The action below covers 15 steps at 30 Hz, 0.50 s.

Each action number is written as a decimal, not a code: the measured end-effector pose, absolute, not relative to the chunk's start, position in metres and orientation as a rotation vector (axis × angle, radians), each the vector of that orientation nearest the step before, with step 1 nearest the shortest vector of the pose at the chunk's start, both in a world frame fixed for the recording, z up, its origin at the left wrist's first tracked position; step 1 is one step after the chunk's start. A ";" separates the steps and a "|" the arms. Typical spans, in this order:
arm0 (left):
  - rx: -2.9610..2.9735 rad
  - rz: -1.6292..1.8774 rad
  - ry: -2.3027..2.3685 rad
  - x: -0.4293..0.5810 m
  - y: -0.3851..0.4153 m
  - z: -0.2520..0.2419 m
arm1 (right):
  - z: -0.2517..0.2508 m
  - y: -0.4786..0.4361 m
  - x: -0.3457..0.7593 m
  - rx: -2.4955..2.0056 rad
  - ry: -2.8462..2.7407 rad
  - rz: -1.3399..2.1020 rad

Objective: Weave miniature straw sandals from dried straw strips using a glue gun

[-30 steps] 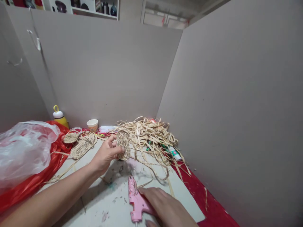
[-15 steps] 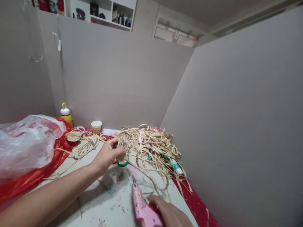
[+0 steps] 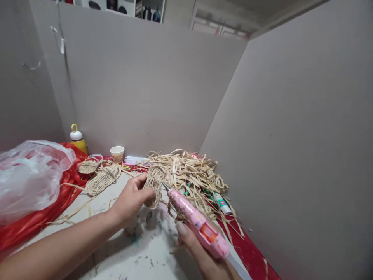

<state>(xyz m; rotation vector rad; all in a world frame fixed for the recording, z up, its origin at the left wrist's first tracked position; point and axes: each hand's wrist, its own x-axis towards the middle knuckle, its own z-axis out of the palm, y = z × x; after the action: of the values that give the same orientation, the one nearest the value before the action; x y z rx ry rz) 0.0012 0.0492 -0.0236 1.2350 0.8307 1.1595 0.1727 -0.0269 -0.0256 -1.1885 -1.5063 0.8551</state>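
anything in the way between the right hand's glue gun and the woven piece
Nothing visible: the pink glue gun in the right hand has its nozzle close by the right edge of the woven piece in the left hand; the straw pile appears to lie beyond.

Left hand (image 3: 132, 198): pinches one woven oval piece (image 3: 154, 188), raised above a stained white board (image 3: 140, 260).
Right hand (image 3: 201, 252): grips one pink glue gun (image 3: 189, 212), nozzle at the piece's right edge, contact unclear.
Behind: one heap of straw strands (image 3: 189, 169).
Leftward: two flat woven pieces (image 3: 103, 179), paper cup (image 3: 117, 154), yellow bottle (image 3: 78, 144), translucent bag (image 3: 32, 175) on red plastic (image 3: 55, 210).
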 end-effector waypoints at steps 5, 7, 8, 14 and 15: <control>1.152 1.137 0.877 0.005 0.053 -0.034 | -0.049 -0.017 0.180 -1.305 -1.441 0.778; 1.128 1.114 0.866 0.006 0.053 -0.037 | -0.056 -0.013 0.185 -1.300 -1.432 0.731; 1.103 1.110 0.849 0.007 0.053 -0.037 | -0.059 -0.011 0.187 -1.280 -1.442 0.722; 0.985 1.067 0.835 0.013 0.050 -0.037 | -0.072 -0.002 0.201 -1.176 -1.450 0.851; 0.996 1.051 0.843 0.014 0.050 -0.037 | -0.072 -0.002 0.201 -1.169 -1.435 0.886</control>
<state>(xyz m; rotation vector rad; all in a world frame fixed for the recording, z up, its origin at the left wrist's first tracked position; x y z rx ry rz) 0.0136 0.0498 -0.0370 0.9958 0.8426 1.0505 0.2014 -0.0023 -0.0722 -1.1688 -1.4350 0.8857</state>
